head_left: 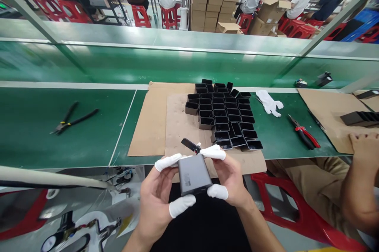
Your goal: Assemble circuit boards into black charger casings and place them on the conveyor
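Observation:
Between my two hands is a dark grey box-shaped device case (194, 175), tilted, with small printing on its face. My left hand (161, 189) grips its left side, white finger cots on the thumb and a finger. My right hand (226, 177) closes on its right side, also with white cots on thumb and finger. Just beyond the case, a small black piece (191, 145) with a white bit at its end sticks out; whether it is attached I cannot tell. Farther off, several open black housings (219, 112) stand packed together on flat cardboard (148, 126).
Cutting pliers (66, 124) lie on the green bench (29, 145) at left. A white glove (269, 103) and red-black pliers (304, 133) lie at right. A co-worker's arm (361, 181) and a red stool (284, 193) are close on the right. Below left stands a pressure gauge (49, 243).

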